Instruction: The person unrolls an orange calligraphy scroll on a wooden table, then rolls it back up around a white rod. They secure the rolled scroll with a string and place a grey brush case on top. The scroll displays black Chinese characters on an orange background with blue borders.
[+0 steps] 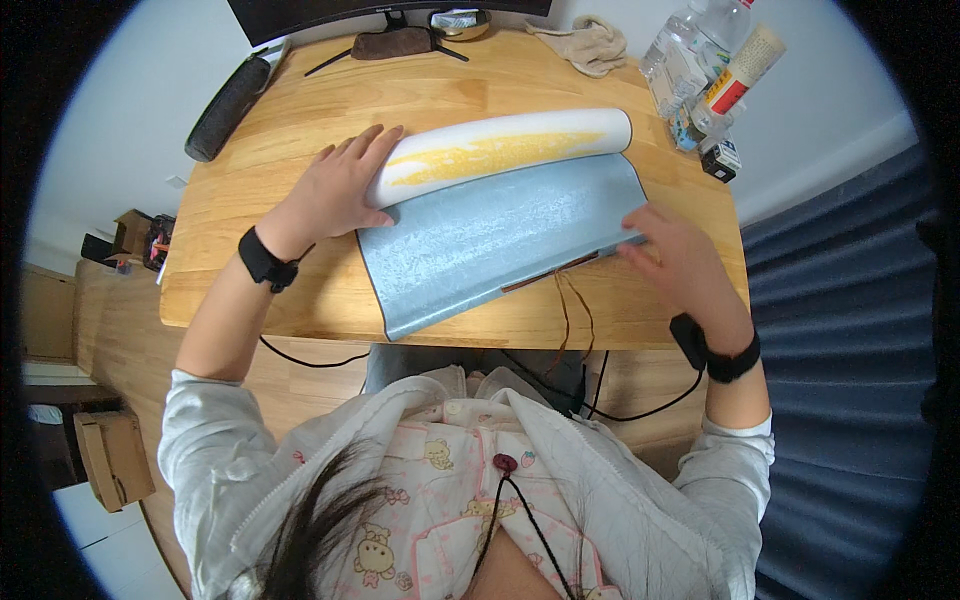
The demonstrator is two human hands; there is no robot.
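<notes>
A partly rolled scroll (510, 217) lies on the wooden desk, its blue patterned backing showing. The thick roll (502, 154) at its far side is white with a yellow streak. My left hand (341, 180) rests spread on the roll's left end, the thumb on the blue part. At the blue sheet's right edge is my right hand (671, 251), slightly blurred, fingers apart; whether it touches the sheet I cannot tell. Along the near edge runs a thin brown strip (551, 272), from which a brown cord (566, 315) hangs over the desk's edge.
A dark grey case (229, 109) lies at the back left. A monitor stand (394, 43) and a beige cloth (589, 45) are at the back. Plastic bottles (679, 34), a labelled tube (742, 71) and a small black box (721, 160) stand at the right. Black cables hang below the desk.
</notes>
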